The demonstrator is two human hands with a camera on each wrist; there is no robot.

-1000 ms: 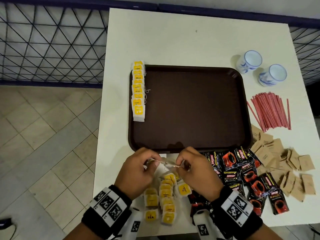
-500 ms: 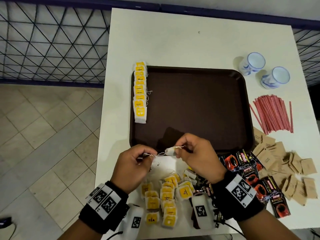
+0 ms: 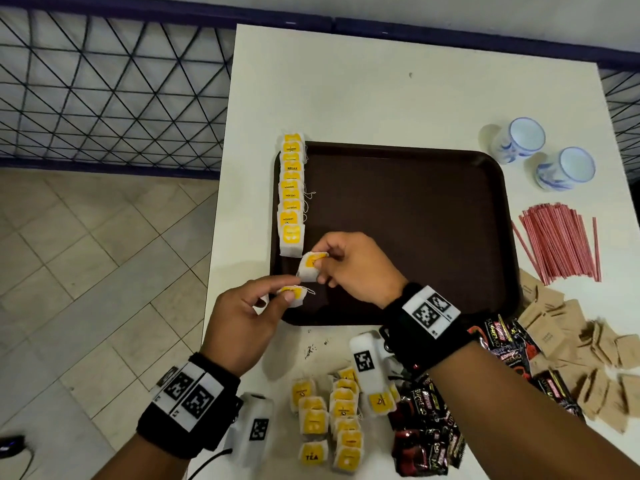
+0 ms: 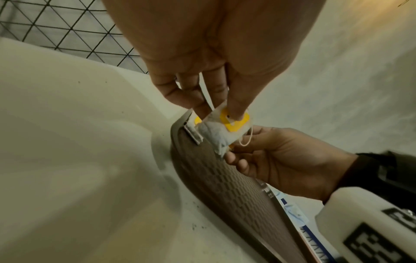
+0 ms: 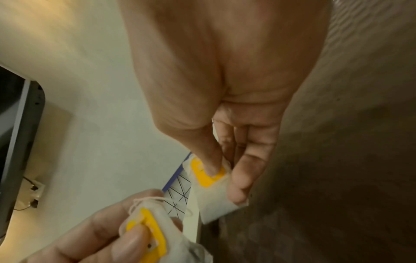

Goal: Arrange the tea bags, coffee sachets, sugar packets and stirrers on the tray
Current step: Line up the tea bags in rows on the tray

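right hand (image 3: 349,268) pinches tea bag (image 3: 310,267), lower centre | left hand (image 3: 239,315) pinches second bag (image 3: 291,295) | risk: strings tangle, dragging row (image 3: 292,195) askew on tray (image 3: 408,233)

Tea bags in the row (image 3: 292,194) read "RELAX", "MOMENT"; a loose one (image 3: 311,453) (nearest) "TEA".

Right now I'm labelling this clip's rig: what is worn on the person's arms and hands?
Both hands, left and right, are bare. Each wrist wears a wide black band with white square-code tags. A white camera block with a code marker hangs below each wrist; a thin cable trails from the left one.
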